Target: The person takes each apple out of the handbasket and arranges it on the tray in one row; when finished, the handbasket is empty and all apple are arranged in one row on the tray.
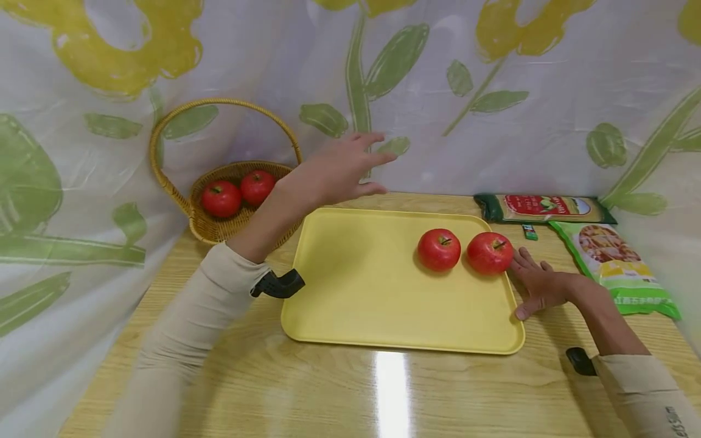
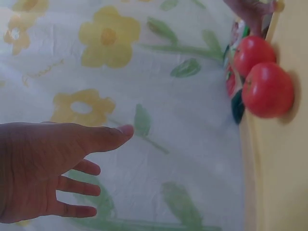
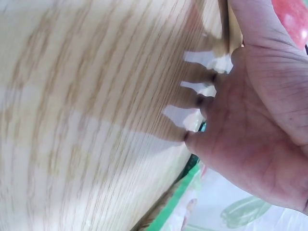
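My left hand (image 1: 342, 167) is in the air over the far left part of the yellow tray (image 1: 350, 292), fingers spread and holding nothing. In the left wrist view its thumb and fingers (image 2: 79, 185) reach out against the curtain. At the tray's right edge is my right hand (image 1: 544, 286), its thumb at the rim and its fingers stretched toward the back. On the tray's right side sit two red apples, one (image 1: 439, 250) left of the other (image 1: 490, 253). The right apple is close to the right hand's fingertips; whether they touch is unclear.
A wicker basket (image 1: 205, 228) with a tall handle stands at the back left, holding red apples (image 1: 221, 198). At the right lie a long dark green packet (image 1: 547, 208), a small green packet (image 1: 529, 232) and a green-edged food bag (image 1: 619, 261). A flowered curtain (image 1: 416, 121) hangs behind the table.
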`<state>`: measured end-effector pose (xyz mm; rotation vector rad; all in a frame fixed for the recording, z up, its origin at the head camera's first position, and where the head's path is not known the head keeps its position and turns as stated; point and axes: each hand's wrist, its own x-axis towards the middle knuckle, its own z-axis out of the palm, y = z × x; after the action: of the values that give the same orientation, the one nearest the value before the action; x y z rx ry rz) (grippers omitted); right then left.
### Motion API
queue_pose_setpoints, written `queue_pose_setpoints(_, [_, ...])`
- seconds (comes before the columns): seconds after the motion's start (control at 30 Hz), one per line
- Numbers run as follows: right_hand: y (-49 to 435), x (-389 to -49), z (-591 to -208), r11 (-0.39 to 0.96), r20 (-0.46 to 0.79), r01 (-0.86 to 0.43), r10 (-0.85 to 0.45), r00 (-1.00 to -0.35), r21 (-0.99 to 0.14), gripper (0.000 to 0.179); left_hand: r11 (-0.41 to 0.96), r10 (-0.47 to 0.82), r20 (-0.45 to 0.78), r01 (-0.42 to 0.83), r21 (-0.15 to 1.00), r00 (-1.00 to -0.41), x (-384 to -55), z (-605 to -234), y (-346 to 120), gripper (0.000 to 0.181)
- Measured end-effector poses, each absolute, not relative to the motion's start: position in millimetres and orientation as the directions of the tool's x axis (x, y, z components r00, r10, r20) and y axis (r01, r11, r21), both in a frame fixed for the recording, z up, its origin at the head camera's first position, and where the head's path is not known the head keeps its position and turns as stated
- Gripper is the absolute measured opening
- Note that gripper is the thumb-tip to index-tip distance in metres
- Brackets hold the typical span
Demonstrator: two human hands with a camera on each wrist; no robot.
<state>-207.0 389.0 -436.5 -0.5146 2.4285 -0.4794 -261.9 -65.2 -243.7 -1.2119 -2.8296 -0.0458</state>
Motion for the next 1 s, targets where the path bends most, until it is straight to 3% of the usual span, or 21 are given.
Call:
queue_pose_setpoints(0.13, [386,-206,-432,0.862,-0.488,-0.254,-0.465,-0.738,-0.437,0.148,0.71,0.701,0.094,0.705,0.0,-0.706,-265,-235,-79,0.063])
queue_pose_setpoints(0.57, [413,-220,-468,0.876,-0.473,-0.256,-0.443,-0.762,-0.409,0.145,0.762,0.646,0.077,0.648,0.007,-0.76,-272,-224,-129,0.062])
queue_pose_setpoints(0.7, [416,-222,-471,0.886,-0.475,-0.262,-0.431,-0.767,-0.382,0.147,0.763,0.64,0.099,0.645,0.031,-0.762,-278,-228,-149,0.058])
queue_pose_setpoints(1.0, [411,-217,-466,0.856,-0.448,-0.274,-0.473,-0.759,-0.438,0.144,0.784,0.618,0.057,0.62,0.026,-0.784,-295,-248,-191,0.054])
